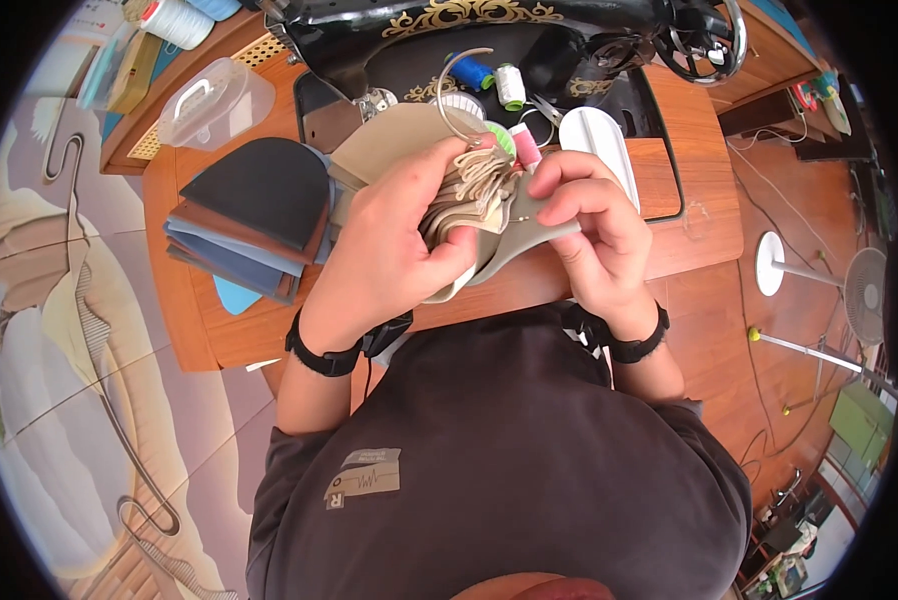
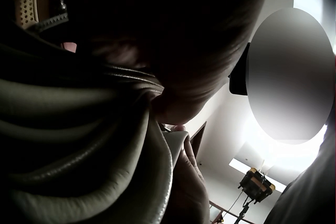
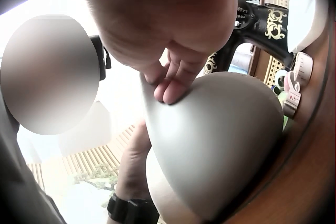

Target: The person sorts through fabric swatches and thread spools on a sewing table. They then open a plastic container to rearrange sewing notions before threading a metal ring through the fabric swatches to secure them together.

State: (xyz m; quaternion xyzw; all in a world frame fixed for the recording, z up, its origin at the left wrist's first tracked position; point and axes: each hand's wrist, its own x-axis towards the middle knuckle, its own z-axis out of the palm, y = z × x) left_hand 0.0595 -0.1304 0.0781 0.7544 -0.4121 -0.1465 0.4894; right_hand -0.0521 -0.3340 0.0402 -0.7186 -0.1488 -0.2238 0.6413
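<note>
A gathered bundle of beige and grey-green pieces (image 1: 469, 195) is gripped by the left hand (image 1: 394, 235), its folded edges bunched between thumb and fingers. The right hand (image 1: 599, 225) pinches the edge of a smooth grey-green piece (image 1: 529, 225) that hangs from the bundle, thumb below and fingers above. In the right wrist view that piece (image 3: 215, 134) looks broad and rounded, with the right hand's fingertips (image 3: 170, 90) on its edge. Layered folds (image 2: 79, 161) fill the left wrist view, where the left hand (image 2: 173, 40) is dark.
A black sewing machine (image 1: 469, 25) stands behind the hands. Left on the wooden table (image 1: 219, 325) lie stacked dark, brown and blue pieces (image 1: 259, 195) near a clear plastic box (image 1: 214, 105). Blue thread (image 1: 469, 70), white thread (image 1: 510, 88), scissors (image 1: 541, 110) and a white tray (image 1: 599, 145) sit beyond the hands.
</note>
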